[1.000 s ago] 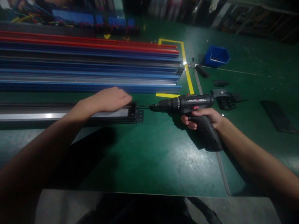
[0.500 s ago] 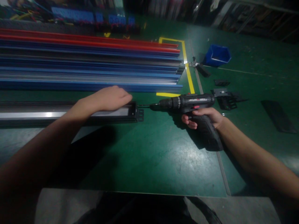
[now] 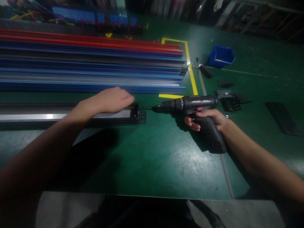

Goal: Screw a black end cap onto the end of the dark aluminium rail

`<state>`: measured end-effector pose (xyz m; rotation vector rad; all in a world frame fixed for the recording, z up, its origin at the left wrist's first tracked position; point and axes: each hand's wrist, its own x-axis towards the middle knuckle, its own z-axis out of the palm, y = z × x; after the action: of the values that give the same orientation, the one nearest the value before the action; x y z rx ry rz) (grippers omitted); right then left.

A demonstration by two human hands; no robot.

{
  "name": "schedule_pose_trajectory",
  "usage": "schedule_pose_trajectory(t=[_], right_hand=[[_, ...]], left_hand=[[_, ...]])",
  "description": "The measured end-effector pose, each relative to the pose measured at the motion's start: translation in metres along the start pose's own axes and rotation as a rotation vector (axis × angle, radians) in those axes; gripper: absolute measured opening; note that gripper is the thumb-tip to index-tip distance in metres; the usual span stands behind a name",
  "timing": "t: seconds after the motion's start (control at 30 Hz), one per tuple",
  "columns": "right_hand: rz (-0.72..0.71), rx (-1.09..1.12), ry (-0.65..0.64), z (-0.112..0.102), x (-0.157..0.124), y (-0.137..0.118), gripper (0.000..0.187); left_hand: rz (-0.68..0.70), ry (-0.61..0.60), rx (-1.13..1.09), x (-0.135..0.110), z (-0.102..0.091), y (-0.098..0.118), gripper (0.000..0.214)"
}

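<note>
My right hand (image 3: 206,119) is wrapped round the grip of a black cordless drill (image 3: 199,103), which points left. Its long thin bit reaches the end of a black metal profile (image 3: 114,122), at the black end cap (image 3: 136,114). A small slotted tab (image 3: 143,117) sticks out from that cap. Over the profile, close to its right end, lies my left hand (image 3: 114,99), closed on the far edge with its fingertips hidden. A bright silver strip (image 3: 42,116) runs along inside the profile.
Long blue profiles (image 3: 95,85) and red profiles (image 3: 95,41) lie behind, ending near yellow tape (image 3: 193,79). To the right are a blue bin (image 3: 222,57), black brackets (image 3: 230,99) and a flat dark piece (image 3: 282,117). The green table (image 3: 152,164) has its front edge near me.
</note>
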<state>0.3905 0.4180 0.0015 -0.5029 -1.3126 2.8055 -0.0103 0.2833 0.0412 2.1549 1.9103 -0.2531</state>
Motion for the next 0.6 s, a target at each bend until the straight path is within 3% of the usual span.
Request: schedule_pose_trajectory(t=[0.23, 0.6], right_hand=[[0.005, 0.025, -0.013, 0.0009, 0.0003, -0.0004, 0.026], [0.005, 0.042, -0.004, 0.0000, -0.0003, 0.0005, 0.029]], left_hand=[[-0.037, -0.011, -0.036, -0.0001, -0.0013, 0.0019, 0.058], [0.022, -0.007, -0.015, 0.0006, -0.0012, 0.0009, 0.055]])
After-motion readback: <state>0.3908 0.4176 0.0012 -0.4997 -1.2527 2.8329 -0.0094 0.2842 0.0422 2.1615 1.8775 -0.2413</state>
